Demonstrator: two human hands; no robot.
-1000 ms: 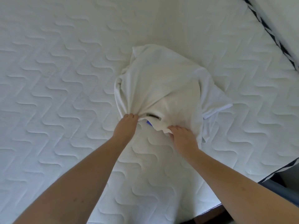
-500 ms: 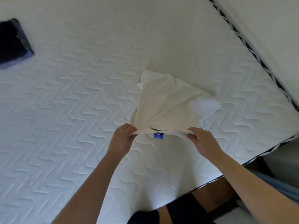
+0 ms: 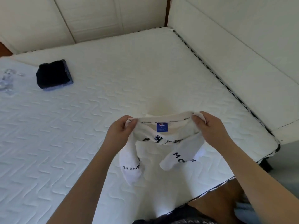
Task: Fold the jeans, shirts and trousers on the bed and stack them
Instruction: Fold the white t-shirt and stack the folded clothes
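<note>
left hand [image 3: 119, 135]: fingers curled, pinching the left end of the shirt's collar
right hand [image 3: 208, 126]: fingers curled, pinching the right end of the collar; the two hands are apart with the collar stretched between them
shirt [image 3: 155, 159]: white, held up above the bed by the collar, hanging toward the person; a blue tag [image 3: 162, 126] sits inside the neck, dark print shows below it, and both sleeves hang down with dark letters reading "MOR"
bed [image 3: 113, 88]: white quilted mattress with a wavy stitch pattern, a dark-and-white striped piping along its right and near edges
folded stack [image 3: 54, 75]: dark clothes, folded, a blue-grey piece at the bottom, lying on the bed at far left, well apart from the shirt
clear item [image 3: 8, 78]: something pale and see-through on the bed at the left edge, just left of the stack; too blurred to tell what
headboard [image 3: 90, 18]: cream padded panels behind the bed's far edge
side panel [image 3: 234, 46]: cream padded panel along the bed's right side, meeting the headboard at the far corner
floor [image 3: 284, 172]: grey, seen past the bed's near right corner
</note>
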